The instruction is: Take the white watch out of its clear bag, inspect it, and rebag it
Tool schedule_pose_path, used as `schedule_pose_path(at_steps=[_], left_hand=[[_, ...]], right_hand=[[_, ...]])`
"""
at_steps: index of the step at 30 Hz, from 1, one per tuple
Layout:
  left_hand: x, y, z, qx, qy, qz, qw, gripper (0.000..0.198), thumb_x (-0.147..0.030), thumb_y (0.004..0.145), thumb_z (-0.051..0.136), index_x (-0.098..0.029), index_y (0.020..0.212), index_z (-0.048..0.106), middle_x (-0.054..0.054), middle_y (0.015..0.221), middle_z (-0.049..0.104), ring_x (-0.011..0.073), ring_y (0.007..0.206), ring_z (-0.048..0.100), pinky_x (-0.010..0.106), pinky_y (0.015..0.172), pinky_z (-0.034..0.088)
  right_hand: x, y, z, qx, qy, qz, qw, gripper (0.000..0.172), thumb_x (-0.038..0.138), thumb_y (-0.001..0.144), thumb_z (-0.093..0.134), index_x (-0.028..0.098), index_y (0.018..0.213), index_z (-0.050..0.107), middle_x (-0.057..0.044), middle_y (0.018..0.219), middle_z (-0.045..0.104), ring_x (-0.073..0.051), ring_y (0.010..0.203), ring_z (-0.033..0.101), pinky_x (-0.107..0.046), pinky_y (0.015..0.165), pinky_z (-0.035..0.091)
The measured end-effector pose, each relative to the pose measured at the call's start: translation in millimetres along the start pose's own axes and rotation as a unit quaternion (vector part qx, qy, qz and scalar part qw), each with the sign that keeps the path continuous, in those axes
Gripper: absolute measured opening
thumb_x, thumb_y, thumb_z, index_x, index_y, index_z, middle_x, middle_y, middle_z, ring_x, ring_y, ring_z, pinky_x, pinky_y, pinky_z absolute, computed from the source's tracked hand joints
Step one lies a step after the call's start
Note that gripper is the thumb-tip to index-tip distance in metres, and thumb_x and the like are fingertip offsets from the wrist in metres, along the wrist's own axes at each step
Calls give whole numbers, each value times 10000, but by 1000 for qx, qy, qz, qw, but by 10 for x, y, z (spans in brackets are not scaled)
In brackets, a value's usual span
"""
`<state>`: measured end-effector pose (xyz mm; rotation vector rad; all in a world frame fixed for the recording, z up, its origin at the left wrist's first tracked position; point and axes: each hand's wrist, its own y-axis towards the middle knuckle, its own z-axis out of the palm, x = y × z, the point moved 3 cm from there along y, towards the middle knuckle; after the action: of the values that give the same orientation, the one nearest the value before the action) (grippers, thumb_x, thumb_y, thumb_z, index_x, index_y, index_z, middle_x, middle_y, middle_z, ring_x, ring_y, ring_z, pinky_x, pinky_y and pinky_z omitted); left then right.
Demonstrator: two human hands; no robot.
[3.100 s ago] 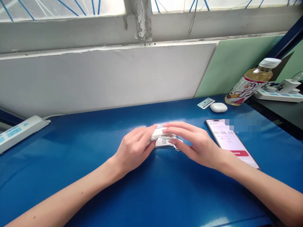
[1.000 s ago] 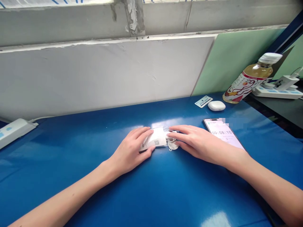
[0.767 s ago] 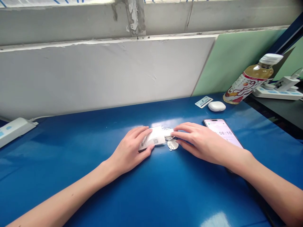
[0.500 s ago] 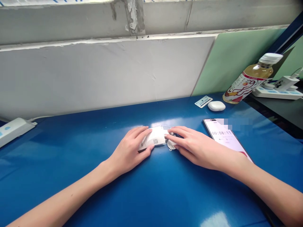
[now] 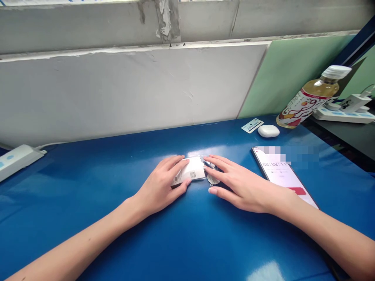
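Note:
My left hand [image 5: 164, 179] grips the left end of a small white packet [image 5: 197, 168] lying on the blue table. The packet carries a printed QR code and has a clear plastic edge; its left part is hidden under my fingers. Just right of it lies a small round silvery-white trinket [image 5: 213, 179] with a little loop at its lower edge. My right hand [image 5: 244, 185] is open over the trinket, with its fingers reaching the packet's right end and its thumb held apart. Whether those fingertips touch the packet I cannot tell.
A phone [image 5: 284, 175] showing a timer lies partly behind my right wrist. Farther back are a card [image 5: 252, 125], a white earbud case [image 5: 268, 131] and a drink bottle [image 5: 307, 99]. Power strips stand at left [image 5: 22, 160] and far right [image 5: 344, 114]. A wall [image 5: 131, 93] borders the table.
My right hand has opened wider, its thumb moving down and away from the round trinket, which shows more fully now. My left hand and the white packet have hardly moved.

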<state>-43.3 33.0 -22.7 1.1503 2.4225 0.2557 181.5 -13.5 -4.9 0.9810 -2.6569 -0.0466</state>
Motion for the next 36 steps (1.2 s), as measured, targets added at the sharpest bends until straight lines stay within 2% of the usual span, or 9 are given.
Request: schedule_pose_path(at_steps=[4, 8, 10, 13, 15, 21, 25, 28, 36], left_hand=[[0, -4, 14, 13, 4, 1, 1000, 413, -301, 971, 544, -133, 1347, 547, 186, 1354, 588, 318, 1247, 564, 491, 1045, 496], [-9, -1, 22, 27, 11, -10, 1000, 381, -317, 977, 526, -147, 1317, 557, 188, 1436, 533, 341, 1342, 495, 524, 1080, 464], [-20, 7, 23, 41, 12, -5, 999, 389, -321, 991, 499, -152, 1339, 530, 177, 1476, 505, 334, 1388, 452, 538, 1120, 420], [-32, 17, 26, 73, 22, -1, 997, 444, -336, 1021, 437, -140, 1420, 459, 168, 1504, 485, 317, 1415, 425, 546, 1158, 368], [-34, 20, 28, 89, 33, 0, 996, 477, -342, 1036, 398, -125, 1460, 425, 169, 1529, 453, 314, 1433, 399, 540, 1171, 347], [-20, 18, 48, 124, 47, 8, 991, 526, -372, 1053, 344, -132, 1520, 363, 149, 1587, 364, 299, 1488, 298, 522, 1199, 299], [-18, 15, 53, 136, 45, 9, 990, 551, -390, 1056, 341, -152, 1551, 307, 132, 1610, 317, 283, 1509, 243, 511, 1217, 263], [-26, 11, 52, 144, 47, 9, 988, 585, -413, 1048, 372, -150, 1562, 279, 131, 1619, 296, 291, 1514, 225, 517, 1218, 256], [-31, 12, 49, 141, 42, 9, 989, 589, -408, 1039, 396, -119, 1545, 309, 158, 1607, 318, 311, 1502, 259, 525, 1210, 269]], right_hand=[[-41, -16, -8, 23, -7, 7, 1000, 560, 491, 1013, 410, 124, 1420, 527, -215, 1567, 392, -344, 1470, 324, -541, 1117, 428], [-105, -24, -67, -16, -54, 8, 998, 541, 444, 1011, 436, 103, 1423, 517, -216, 1520, 464, -360, 1437, 384, -564, 1090, 455], [-126, -18, -87, -47, -79, 17, 996, 518, 401, 1004, 456, 39, 1362, 556, -250, 1455, 528, -378, 1398, 440, -570, 1067, 479], [-129, -5, -93, -67, -93, 30, 993, 431, 354, 997, 469, 27, 1204, 659, -261, 1389, 584, -397, 1358, 486, -574, 1048, 496], [-111, 2, -96, -68, -82, 27, 994, 404, 340, 998, 470, 35, 1155, 684, -251, 1369, 604, -389, 1344, 503, -560, 1053, 497], [-48, 1, -105, -63, -3, 30, 998, 449, 347, 1014, 447, 81, 1358, 558, -182, 1361, 625, -301, 1293, 549, -487, 1065, 493], [-62, -19, -57, -59, 60, 86, 993, 459, 361, 1010, 451, 113, 1389, 523, -163, 1303, 664, -283, 1186, 625, -467, 1003, 530], [-76, -36, -17, -57, 110, 116, 985, 506, 387, 999, 473, 131, 1436, 472, -150, 1388, 616, -269, 1262, 590, -440, 1053, 499], [3, -3, 6, -49, 114, 68, 990, 463, 364, 1012, 456, 141, 1415, 495, -144, 1418, 573, -243, 1286, 558, -401, 1081, 476]])
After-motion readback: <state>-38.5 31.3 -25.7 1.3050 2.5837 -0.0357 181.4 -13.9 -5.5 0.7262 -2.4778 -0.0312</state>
